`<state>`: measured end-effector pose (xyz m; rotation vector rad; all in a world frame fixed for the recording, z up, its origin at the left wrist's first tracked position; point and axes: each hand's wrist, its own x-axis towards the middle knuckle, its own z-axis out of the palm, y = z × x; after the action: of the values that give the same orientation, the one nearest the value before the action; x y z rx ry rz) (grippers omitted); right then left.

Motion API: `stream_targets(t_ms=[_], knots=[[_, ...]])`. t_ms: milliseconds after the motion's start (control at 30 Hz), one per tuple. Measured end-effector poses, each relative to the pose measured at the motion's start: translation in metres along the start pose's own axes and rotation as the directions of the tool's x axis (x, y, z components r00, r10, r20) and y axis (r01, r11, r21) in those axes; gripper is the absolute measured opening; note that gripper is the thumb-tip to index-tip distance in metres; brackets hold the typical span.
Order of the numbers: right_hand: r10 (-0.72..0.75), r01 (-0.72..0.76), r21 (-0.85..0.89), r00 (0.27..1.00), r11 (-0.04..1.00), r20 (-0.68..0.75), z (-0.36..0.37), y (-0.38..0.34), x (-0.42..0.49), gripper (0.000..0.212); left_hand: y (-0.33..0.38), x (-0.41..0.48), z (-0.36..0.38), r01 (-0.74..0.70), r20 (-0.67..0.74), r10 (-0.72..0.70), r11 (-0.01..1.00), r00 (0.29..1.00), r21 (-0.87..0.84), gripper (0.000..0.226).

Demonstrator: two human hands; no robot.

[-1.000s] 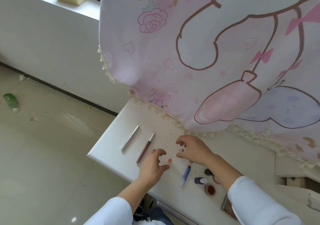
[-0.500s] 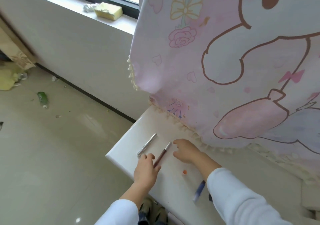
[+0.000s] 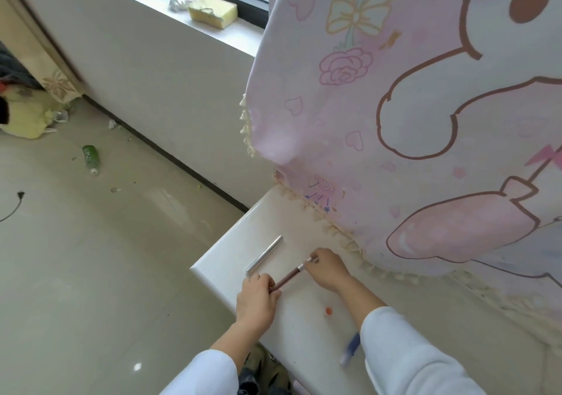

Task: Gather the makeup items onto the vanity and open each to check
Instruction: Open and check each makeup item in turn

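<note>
Right hand point(image 3: 328, 268) has joined left hand point(image 3: 257, 300) gripping one brown pencil point(image 3: 287, 278).

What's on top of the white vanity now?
On the vanity: a silver tube, a brown pencil held by the left hand and right hand, an orange speck, a blue item partly under the right sleeve. The pink cloth hides the rear.

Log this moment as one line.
item: brown liner pencil | left hand: grips its near end | right hand: pinches its silver-tipped far end | silver tube: lies untouched on vanity
</note>
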<state>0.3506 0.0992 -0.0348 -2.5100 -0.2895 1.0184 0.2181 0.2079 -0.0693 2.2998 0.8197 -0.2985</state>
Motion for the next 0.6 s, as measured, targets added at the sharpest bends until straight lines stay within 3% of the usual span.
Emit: stream_targets(t_ms=[133,267,433,600], knots=[[0.023,0.011,0.296,0.994,0.955,-0.11,-0.009,0.0,-0.004,0.02,0.0,-0.004,-0.007,-0.031,0.009,0.033,0.989,0.999,-0.142,0.008],[0.053,-0.008,0.507,0.996,0.862,-0.074,-0.02,-0.001,-0.013,0.019,0.003,-0.007,-0.015,-0.128,0.072,0.139,0.982,0.988,-0.135,0.018],[0.04,-0.007,0.55,0.998,0.835,-0.048,-0.022,-0.005,-0.022,0.01,0.022,-0.015,-0.023,-0.135,0.121,0.165,0.965,0.979,-0.226,0.03],[0.004,0.017,0.548,0.999,0.837,-0.037,-0.019,-0.009,-0.032,0.016,0.03,-0.019,-0.028,-0.141,-0.002,0.144,0.964,0.99,-0.224,0.023]])
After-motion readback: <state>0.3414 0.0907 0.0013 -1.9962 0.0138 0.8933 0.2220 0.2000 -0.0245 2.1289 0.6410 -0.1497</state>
